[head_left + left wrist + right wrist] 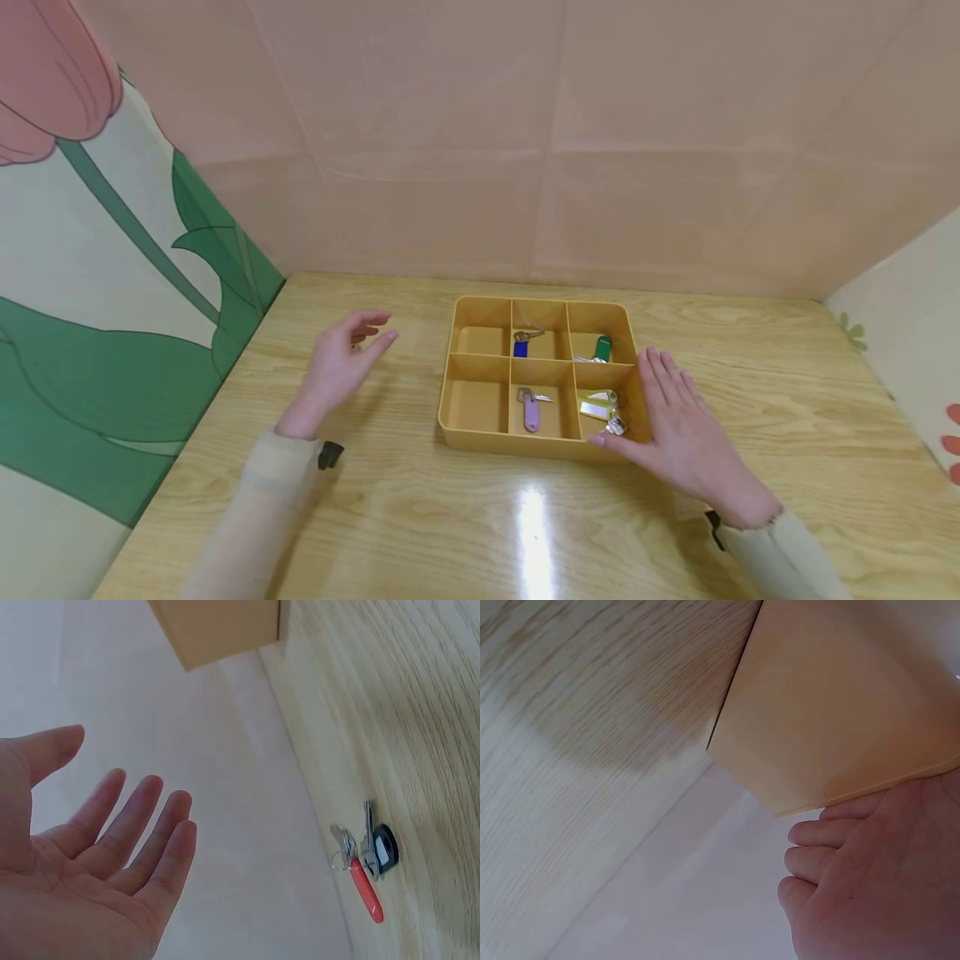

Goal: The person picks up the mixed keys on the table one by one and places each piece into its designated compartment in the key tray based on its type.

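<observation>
A yellow-orange divided tray [517, 445] lies on the wooden table. In its back row are a key with a blue tag [521, 348] and one with a green tag [603, 348]. A key with a purple tag [531, 414] is front middle; yellow-tagged keys [596, 410] fill part of the front right compartment. My right hand [686, 442] rests along the tray's right side, fingers straight, thumb over the front rim. To the tray's left, my left hand [335, 367] hovers with loosely bent fingers, holding nothing. Keys with a red tag [367, 891] and black tag [385, 849] lie near it.
A pink-beige sheet [540, 167] hangs behind the table's back edge. On the left stands a panel with a printed flower [60, 75]; a pale panel [915, 333] borders the right side. Light glares on the tabletop [375, 500] in front of the tray.
</observation>
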{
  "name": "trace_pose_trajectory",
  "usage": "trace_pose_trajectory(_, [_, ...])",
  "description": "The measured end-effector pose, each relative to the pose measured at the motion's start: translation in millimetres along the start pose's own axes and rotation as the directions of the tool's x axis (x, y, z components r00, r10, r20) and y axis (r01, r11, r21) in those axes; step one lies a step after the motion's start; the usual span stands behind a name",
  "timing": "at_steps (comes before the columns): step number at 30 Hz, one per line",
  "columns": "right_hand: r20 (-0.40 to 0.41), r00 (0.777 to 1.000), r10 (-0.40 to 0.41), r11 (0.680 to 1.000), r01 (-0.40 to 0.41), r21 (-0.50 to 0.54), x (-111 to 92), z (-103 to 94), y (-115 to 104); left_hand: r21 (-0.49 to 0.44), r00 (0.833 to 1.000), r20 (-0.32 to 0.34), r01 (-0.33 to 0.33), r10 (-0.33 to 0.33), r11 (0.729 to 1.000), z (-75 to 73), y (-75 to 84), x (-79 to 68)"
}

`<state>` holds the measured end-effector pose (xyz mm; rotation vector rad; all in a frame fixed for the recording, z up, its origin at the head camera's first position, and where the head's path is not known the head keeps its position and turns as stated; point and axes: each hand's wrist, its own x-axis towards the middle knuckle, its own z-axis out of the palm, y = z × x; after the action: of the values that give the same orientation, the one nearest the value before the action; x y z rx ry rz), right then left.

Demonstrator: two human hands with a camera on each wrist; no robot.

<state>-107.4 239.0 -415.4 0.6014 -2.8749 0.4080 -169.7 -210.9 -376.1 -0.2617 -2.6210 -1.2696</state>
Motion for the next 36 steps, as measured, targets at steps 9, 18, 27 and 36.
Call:
trace_pose_trajectory(9, [-0.008,1.0,-0.005,1.0,0.005,0.001,-0.6,0.6,-0.2,0.002,1.0,-0.009,0.007,-0.007,1.0,-5.5,-7.7,2.5])
trace_pose_trajectory(18, [-0.004,1.0,0.006,1.0,-0.006,0.005,-0.1,-0.1,-0.8,0.01,1.0,-0.017,0.02,-0.02,1.0,-9.1,-13.9,5.5])
trace_pose_trajectory(27, [0.002,1.0,0.014,1.0,-0.014,0.006,0.2,-1.3,-1.8,0.005,0.999,-0.025,0.032,-0.032,0.999,-11.3,-25.6,9.8])
trace_pose_trajectory(36, [0.005,1.0,0.018,1.0,-0.018,0.006,0.8,-2.1,-2.3,0.007,0.993,-0.004,0.119,-0.119,0.993,-16.2,-40.7,14.0])
